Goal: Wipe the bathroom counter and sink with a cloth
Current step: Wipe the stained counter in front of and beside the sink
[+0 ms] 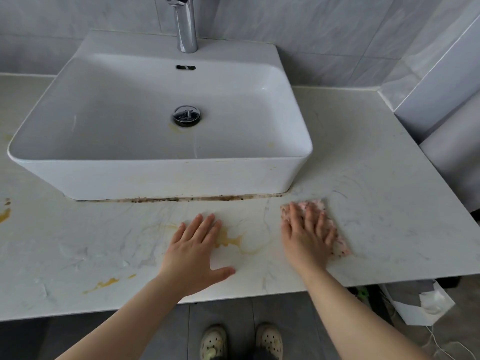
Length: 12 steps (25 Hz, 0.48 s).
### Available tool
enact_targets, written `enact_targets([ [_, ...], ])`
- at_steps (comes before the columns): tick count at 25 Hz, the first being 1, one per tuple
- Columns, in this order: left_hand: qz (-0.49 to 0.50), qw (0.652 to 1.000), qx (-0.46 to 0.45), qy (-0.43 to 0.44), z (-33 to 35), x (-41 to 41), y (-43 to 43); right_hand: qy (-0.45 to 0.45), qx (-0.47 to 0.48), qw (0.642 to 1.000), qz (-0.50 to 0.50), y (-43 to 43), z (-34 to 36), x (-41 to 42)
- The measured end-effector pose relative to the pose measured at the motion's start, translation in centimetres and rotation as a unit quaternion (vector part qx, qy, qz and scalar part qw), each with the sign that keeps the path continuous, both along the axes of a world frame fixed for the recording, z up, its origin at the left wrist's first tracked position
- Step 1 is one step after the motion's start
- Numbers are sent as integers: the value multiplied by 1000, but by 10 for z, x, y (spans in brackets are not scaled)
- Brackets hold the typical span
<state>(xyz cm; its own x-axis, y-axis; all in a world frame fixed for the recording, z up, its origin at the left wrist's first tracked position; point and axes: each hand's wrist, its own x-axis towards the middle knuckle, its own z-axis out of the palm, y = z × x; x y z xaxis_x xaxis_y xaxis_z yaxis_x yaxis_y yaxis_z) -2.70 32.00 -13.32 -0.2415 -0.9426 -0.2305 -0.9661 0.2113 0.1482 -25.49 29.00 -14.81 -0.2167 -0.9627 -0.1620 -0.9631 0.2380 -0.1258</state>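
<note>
A white rectangular sink point(161, 175) stands on a pale marble counter point(376, 178), with a chrome faucet point(185, 24) behind it and a drain point(187, 116) in the basin. My right hand point(306, 235) lies flat with straight fingers on a pink speckled cloth point(337, 242), pressing it to the counter in front of the sink's right corner. My left hand point(194, 250) rests flat and spread on the counter, beside a yellow stain point(231, 240). Yellowish marks also show inside the basin near the drain.
More yellow stains lie at the counter's front left point(104, 283) and far left edge point(5, 214). Dark grime runs along the sink's base seam point(194, 198). Grey tiled walls rise behind and at the right. Crumpled white paper point(428, 305) lies on the floor below.
</note>
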Motion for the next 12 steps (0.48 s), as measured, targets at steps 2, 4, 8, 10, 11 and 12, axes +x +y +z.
enact_targets([
  [2, 0, 1000, 6, 4, 0, 1, -1, -26, -11, 998, 61, -2, 0, 35],
  [4, -6, 1000, 8, 4, 1, 2, -2, -5, -15, 982, 187, 13, -5, 45],
  [8, -15, 1000, 12, -5, 2, 3, -2, 62, -21, 969, 239, 35, -6, -8],
  [10, -10, 1000, 14, 1, 2, 3, -2, 23, 5, 992, 121, 16, -2, -28],
  [11, -7, 1000, 15, 6, 3, 3, -2, -1, 13, 998, 62, 5, -1, -26],
  [12, -4, 1000, 16, 9, 3, 2, -2, -10, 15, 999, 37, -5, 0, -16],
])
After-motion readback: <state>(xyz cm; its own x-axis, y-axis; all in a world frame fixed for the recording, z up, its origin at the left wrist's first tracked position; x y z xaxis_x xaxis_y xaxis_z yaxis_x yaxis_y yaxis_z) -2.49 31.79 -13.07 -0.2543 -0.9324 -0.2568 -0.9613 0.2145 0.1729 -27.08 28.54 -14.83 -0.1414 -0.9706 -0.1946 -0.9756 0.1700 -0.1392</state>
